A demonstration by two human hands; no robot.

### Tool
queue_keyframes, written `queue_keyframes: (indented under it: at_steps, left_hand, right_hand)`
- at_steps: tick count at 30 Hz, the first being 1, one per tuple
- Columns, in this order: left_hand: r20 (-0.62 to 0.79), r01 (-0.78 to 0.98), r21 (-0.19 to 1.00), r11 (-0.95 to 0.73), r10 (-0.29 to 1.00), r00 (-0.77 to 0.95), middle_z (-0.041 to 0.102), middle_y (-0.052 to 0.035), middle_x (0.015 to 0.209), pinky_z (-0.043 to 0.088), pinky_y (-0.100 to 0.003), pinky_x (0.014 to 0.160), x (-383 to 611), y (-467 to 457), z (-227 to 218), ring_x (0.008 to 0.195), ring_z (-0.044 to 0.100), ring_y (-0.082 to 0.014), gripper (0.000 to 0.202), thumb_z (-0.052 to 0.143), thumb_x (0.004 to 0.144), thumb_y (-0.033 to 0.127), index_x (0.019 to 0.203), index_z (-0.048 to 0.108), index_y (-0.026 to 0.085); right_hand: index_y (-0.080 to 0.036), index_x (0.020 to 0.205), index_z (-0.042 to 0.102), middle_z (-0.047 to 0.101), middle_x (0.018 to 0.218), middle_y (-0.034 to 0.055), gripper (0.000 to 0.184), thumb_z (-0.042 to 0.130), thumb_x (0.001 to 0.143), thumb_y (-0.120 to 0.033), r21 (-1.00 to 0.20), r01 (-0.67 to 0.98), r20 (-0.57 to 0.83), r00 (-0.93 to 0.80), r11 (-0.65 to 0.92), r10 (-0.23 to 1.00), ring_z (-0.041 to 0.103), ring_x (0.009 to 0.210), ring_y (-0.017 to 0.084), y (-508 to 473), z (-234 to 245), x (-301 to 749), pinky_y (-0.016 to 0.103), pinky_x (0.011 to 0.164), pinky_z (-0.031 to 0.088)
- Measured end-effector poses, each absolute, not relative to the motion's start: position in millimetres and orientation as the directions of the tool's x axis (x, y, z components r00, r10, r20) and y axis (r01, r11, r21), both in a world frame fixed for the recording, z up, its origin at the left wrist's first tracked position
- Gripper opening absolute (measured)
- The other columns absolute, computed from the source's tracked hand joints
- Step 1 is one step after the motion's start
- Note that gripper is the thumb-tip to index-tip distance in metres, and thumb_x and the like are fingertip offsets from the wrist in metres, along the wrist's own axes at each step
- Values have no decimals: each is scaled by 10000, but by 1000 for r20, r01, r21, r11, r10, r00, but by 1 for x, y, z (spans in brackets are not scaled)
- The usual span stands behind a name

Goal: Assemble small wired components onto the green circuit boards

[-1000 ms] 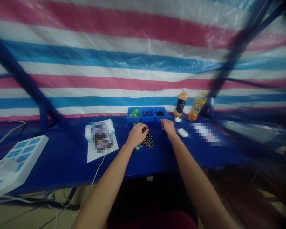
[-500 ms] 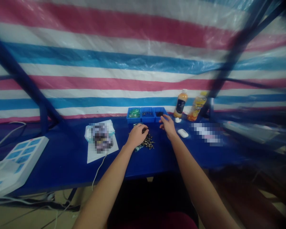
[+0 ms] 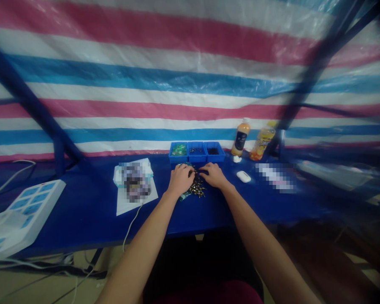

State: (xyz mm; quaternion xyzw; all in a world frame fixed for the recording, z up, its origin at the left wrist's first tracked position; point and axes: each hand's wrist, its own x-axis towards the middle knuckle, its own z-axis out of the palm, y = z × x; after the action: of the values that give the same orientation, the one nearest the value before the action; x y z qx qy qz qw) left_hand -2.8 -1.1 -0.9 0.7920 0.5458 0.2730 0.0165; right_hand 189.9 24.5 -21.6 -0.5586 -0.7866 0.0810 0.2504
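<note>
Right hand (image 3: pixel 213 175) away from the right-hand blue tray (image 3: pixel 215 158) now, over at the heap of small metal pieces (image 3: pixel 197 189), fingers curled down by its edge, just beside the left hand (image 3: pixel 181 179), the tray's front corner uncovered

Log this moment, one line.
left hand: at metallic parts pile, left side | right hand: at its right side | blue bins: beyond pile

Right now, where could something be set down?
Bare tabletop lies between the white power strip and the paper sheet, and from the metal parts to the front edge. Crowded: the middle, where the left hand and right hand flank the parts near three blue bins.
</note>
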Motion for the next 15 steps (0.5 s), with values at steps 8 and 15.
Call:
queue_keyframes:
  at_steps: [8,15]
  left_hand:
    - [396,866,308,-393,881,259,659,-60,1117,449,-425,877,-2,-3,2,1089,534,-286,222,503,931,361,1009,687,262]
    - [389,897,310,-317,902,184,648,-54,1137,461,-413,853,-4,-2,2,1043,545,-280,247,471,936,335,1039,688,280]
  right_hand:
    - [-324,1242,654,596,1200,82,331,528,937,-353,-324,866,294,-290,381,911,498,1070,277,21,-18,187,393,879,396]
    - [-294,1032,723,607,1152,77,216,539,936,-352,-344,856,285,-297,387,911,500,1031,260,24,-21,187,382,857,396]
